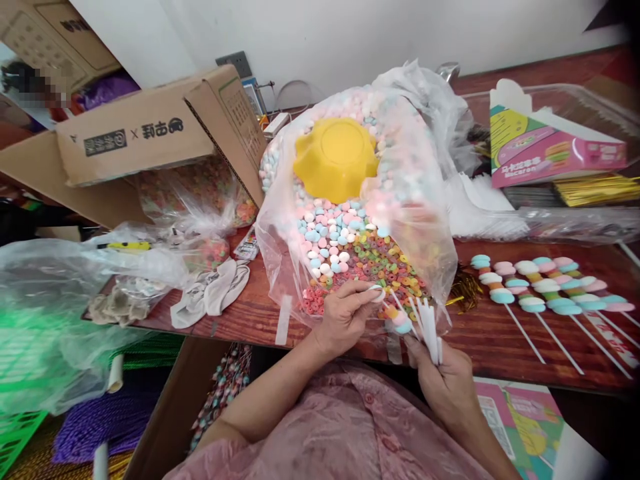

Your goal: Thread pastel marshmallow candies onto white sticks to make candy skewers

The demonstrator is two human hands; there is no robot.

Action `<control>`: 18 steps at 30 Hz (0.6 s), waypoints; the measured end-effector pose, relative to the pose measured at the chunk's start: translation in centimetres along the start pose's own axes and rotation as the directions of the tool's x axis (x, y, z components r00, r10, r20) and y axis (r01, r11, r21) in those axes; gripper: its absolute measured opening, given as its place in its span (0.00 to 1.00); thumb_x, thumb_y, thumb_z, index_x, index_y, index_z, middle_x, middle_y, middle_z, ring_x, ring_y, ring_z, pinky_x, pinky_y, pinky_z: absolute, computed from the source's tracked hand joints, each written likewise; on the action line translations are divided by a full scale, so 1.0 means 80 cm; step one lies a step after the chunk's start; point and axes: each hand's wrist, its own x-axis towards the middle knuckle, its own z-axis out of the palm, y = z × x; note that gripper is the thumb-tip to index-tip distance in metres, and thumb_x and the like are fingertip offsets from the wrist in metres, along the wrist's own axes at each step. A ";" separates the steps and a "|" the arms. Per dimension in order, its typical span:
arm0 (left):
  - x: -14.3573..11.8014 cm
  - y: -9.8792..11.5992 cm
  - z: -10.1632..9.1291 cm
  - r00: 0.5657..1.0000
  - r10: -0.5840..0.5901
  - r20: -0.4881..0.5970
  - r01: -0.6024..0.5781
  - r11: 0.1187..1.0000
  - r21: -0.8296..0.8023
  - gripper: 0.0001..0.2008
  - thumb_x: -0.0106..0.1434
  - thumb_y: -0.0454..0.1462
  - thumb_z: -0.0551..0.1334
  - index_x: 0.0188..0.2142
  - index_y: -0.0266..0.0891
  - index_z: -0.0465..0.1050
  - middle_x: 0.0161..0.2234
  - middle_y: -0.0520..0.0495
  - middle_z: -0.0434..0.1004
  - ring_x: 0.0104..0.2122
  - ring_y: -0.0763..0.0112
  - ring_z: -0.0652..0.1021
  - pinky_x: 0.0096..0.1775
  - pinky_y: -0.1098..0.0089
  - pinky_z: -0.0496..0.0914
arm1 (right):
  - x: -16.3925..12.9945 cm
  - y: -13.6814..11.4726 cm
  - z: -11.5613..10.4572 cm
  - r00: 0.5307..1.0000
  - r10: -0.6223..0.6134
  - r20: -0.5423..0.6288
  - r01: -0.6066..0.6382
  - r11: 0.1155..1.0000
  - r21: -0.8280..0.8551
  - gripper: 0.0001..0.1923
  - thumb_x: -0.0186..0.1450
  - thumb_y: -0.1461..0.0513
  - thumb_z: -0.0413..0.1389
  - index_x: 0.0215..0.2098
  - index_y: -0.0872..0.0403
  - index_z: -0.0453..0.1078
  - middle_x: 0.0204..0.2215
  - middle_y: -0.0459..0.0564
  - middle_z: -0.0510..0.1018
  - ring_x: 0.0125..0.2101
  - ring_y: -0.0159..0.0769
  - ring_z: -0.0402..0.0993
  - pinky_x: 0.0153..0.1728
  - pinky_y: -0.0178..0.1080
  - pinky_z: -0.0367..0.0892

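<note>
Head view: left hand [345, 317] pinched white candy [376, 293] over open bag [350, 200] at counter [500, 333] edge; right hand [447, 380] clenched stick bundle [427, 323]. Risk: loose sticks could have slipped, candy dropped off edge.

The person wears a loose pink patterned shirt [345, 427] with small matching buttons down the front; both forearms are bare, no rings visible.

Candy [376, 293] in left hand [345, 317]
</note>
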 end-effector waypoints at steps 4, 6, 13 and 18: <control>-0.007 0.003 0.013 0.985 -0.170 -0.040 0.163 0.976 -0.144 0.10 0.63 0.35 0.68 0.45 0.46 0.82 0.40 0.46 0.82 0.40 0.71 0.82 0.42 0.71 0.78 | 0.010 -0.006 -0.013 0.995 -0.065 -0.080 0.059 0.995 -0.080 0.11 0.69 0.62 0.53 0.37 0.56 0.78 0.19 0.41 0.69 0.17 0.28 0.62 0.21 0.30 0.62; -0.012 0.006 0.021 0.974 -0.226 -0.034 0.216 0.960 -0.178 0.09 0.64 0.37 0.68 0.45 0.45 0.83 0.40 0.46 0.82 0.39 0.71 0.82 0.42 0.71 0.78 | 0.012 -0.009 -0.013 0.993 -0.075 -0.088 0.067 0.993 -0.093 0.11 0.70 0.62 0.53 0.36 0.56 0.77 0.18 0.41 0.68 0.17 0.28 0.61 0.20 0.29 0.62; -0.020 0.022 0.035 0.958 -0.250 0.142 0.272 0.947 -0.170 0.12 0.69 0.38 0.62 0.48 0.41 0.82 0.43 0.41 0.82 0.43 0.66 0.81 0.45 0.67 0.77 | 0.007 0.005 0.003 0.997 0.047 -0.065 -0.047 0.999 0.009 0.12 0.69 0.59 0.54 0.40 0.56 0.78 0.20 0.43 0.72 0.18 0.30 0.65 0.22 0.31 0.64; 0.025 -0.001 0.011 0.922 -0.270 0.279 0.281 0.960 0.001 0.17 0.71 0.40 0.57 0.55 0.41 0.76 0.45 0.42 0.83 0.42 0.64 0.82 0.46 0.65 0.75 | 0.007 0.022 -0.015 0.920 0.240 -0.309 -0.231 0.971 0.068 0.14 0.65 0.53 0.60 0.33 0.56 0.78 0.17 0.43 0.70 0.18 0.31 0.64 0.24 0.34 0.64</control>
